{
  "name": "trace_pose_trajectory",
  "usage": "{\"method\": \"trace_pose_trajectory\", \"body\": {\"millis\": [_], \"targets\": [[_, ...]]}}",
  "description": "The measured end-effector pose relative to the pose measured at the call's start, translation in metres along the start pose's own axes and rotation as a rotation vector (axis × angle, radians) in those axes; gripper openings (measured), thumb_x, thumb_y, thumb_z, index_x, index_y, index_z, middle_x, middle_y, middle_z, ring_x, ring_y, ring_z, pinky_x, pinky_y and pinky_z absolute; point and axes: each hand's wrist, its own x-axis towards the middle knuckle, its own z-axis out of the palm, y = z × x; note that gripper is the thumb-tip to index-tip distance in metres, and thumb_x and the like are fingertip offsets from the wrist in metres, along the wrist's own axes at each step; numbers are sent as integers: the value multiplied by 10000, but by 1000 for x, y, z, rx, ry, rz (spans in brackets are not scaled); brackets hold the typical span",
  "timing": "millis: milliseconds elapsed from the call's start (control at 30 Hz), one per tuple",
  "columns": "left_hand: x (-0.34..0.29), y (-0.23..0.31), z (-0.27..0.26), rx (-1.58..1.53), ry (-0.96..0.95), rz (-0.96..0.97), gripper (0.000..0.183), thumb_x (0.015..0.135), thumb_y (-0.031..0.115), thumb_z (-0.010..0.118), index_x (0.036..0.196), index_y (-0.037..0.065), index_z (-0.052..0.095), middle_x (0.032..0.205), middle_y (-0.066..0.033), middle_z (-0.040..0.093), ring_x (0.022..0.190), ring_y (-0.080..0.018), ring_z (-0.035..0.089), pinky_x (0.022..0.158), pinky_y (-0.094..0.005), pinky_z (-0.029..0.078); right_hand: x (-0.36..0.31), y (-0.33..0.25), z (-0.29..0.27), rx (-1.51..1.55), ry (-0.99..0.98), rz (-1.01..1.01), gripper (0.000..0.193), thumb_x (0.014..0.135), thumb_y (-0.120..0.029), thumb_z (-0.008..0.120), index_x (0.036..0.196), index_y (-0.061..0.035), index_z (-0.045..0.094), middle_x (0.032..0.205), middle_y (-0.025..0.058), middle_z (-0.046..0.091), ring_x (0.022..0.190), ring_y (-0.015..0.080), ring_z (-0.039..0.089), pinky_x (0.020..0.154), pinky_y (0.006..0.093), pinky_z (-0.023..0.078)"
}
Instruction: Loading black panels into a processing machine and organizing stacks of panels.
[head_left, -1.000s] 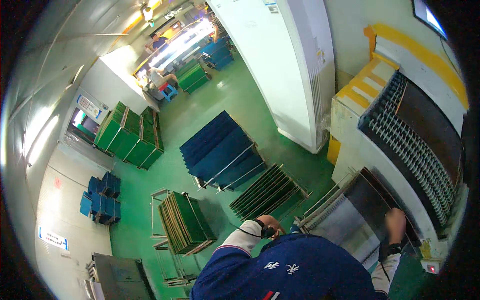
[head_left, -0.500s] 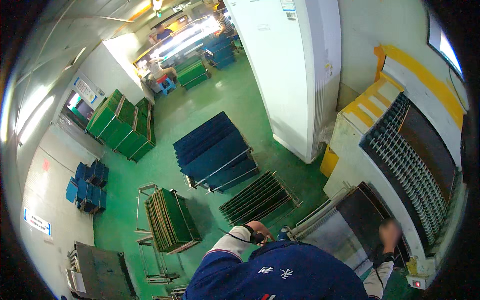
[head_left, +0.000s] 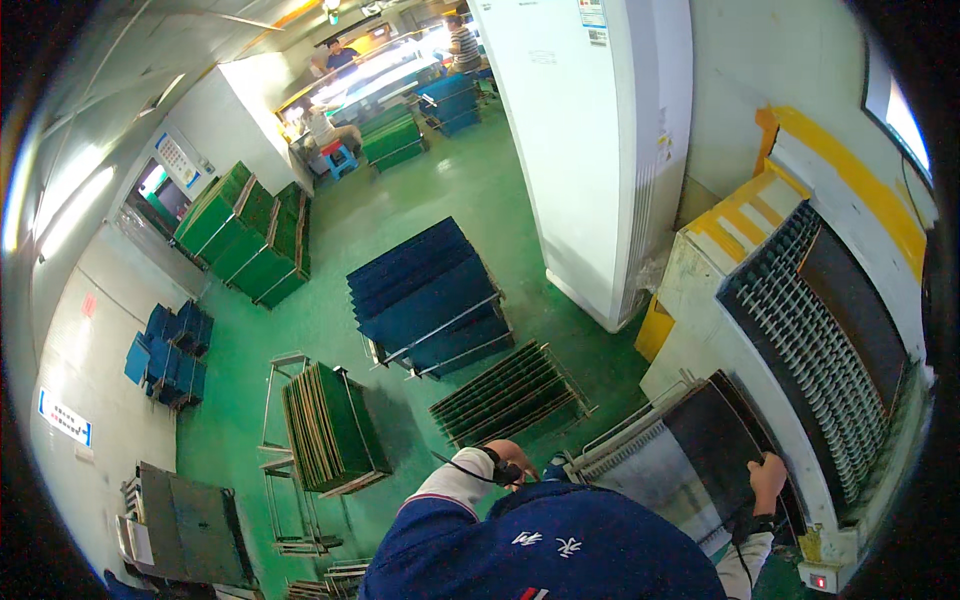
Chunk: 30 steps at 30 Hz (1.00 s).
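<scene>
My right hand [head_left: 768, 481] is closed at the right edge of a dark flat panel [head_left: 712, 430], fingertips on its rim. The panel leans in a metal-framed rack [head_left: 628, 450] beside the roller machine, with a pale, greyish sheet [head_left: 650, 488] next to it. My left hand [head_left: 513, 460] is near the end of a low rack of upright green panels [head_left: 512, 393]. A black wristband with a cable circles that wrist. My sleeve and shoulder partly cover the left hand, so its grip is not clear.
A machine with rows of rollers [head_left: 800, 330] stands at right, beside a tall white cabinet [head_left: 570, 150]. Racks of blue panels [head_left: 435, 300] and green panels [head_left: 335, 425] stand on the green floor. Other people [head_left: 340, 58] are at a lit bench far off.
The view has shifted slightly. My right hand has moved a little left and down, staying at the panel's edge. My left hand is in nearly the same place.
</scene>
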Motion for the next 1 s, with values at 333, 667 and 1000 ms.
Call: {"method": "trace_pose_trajectory", "body": {"millis": [333,667,1000], "targets": [[10,-12,13,20,11,35,496,937,363,485,1408,232,406,1147,-42,641,921,-191,631,819,-398,508,-1,1,1,-58,-24,4,396,677,-246,804,989,-34,684,982,190,680,940,377,639,810,457,495],[51,-53,14,-145,-81,-1,772,811,299,715,1473,284,317,1227,-51,614,1002,-214,598,809,-416,500,-10,-5,6,-31,-7,-37,444,688,-218,782,1060,-3,671,1032,216,667,984,380,632,864,441,490],[-28,4,40,117,206,92,609,889,319,599,1451,225,384,1002,-46,682,855,-185,619,751,-386,495,-23,-5,0,-50,-4,-135,333,722,-256,740,928,0,688,915,220,680,886,394,644,794,473,501]]}}
